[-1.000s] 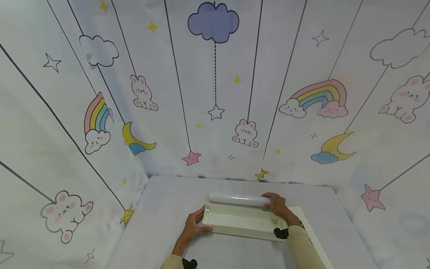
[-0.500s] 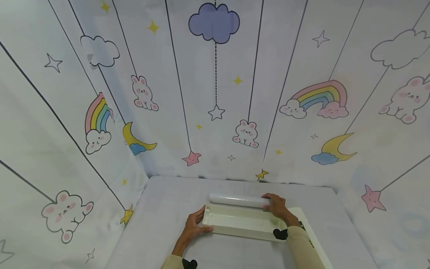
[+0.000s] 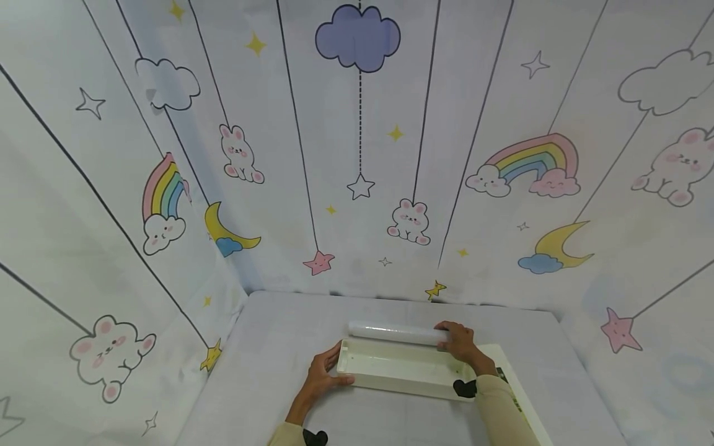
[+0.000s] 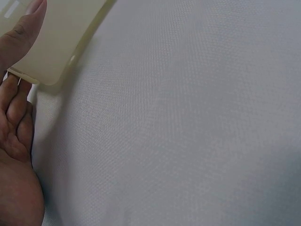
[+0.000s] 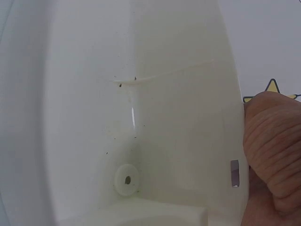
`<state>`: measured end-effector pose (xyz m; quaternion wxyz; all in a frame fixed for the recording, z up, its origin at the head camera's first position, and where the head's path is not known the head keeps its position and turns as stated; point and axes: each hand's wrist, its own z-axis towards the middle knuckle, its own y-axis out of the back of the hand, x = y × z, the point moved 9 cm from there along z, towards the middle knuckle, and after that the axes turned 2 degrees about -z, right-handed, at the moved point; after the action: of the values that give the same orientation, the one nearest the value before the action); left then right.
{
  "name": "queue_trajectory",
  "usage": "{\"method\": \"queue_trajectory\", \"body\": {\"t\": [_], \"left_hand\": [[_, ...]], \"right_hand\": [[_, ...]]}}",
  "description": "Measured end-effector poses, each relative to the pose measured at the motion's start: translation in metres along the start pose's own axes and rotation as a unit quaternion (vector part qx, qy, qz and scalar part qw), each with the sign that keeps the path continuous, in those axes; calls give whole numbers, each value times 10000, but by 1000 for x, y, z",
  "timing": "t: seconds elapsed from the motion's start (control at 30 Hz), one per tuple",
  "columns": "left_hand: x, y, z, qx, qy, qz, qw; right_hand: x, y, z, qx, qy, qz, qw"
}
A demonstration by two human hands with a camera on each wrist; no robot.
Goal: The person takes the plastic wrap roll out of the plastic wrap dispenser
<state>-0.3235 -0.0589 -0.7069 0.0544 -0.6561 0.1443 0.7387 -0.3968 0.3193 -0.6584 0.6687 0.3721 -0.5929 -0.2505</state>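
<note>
A long, shallow cream plastic box [image 3: 413,385] lies on the table with its hollow side up. My left hand [image 3: 320,373] grips its left end, thumb at the front corner and fingers round the back of the end. The left wrist view shows that hand's thumb [image 4: 23,35] over the box's corner. Just behind the box lies a glossy white roll of plastic wrap [image 3: 390,331]. My right hand [image 3: 462,341] holds the roll's right end, reaching over the box. Inside the box, the right wrist view shows a round boss with a hole [image 5: 127,180] and dark specks.
A long cream panel [image 3: 521,399] with green markings slants toward the near right, partly hidden by my right sleeve [image 3: 499,402]. White cloth covers the table [image 3: 268,347]. A printed cloth wall [image 3: 368,248] rises behind its far edge.
The view has shifted very slightly. Both hands, the box and the roll stay in place.
</note>
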Motion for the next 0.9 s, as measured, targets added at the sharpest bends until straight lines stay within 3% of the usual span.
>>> {"method": "queue_trajectory", "body": {"t": [0.17,0.33,0.6,0.77,0.9], "left_hand": [[-6,-1,0,-5,-304,112,9995],[-9,-3,3,42,-521,109,9986],[18,-5,12,46,-123,-353,9993],[19,-5,12,78,-241,-348,9991],[16,0,12,27,-251,-294,9992]], "right_hand": [[-1,0,1,120,-134,-40,9998],[-1,5,-3,-40,21,-160,9999],[-11,4,-8,-179,378,-223,9989],[-15,3,-5,-220,489,-298,9981],[-5,8,-2,-338,458,-277,9980]]}}
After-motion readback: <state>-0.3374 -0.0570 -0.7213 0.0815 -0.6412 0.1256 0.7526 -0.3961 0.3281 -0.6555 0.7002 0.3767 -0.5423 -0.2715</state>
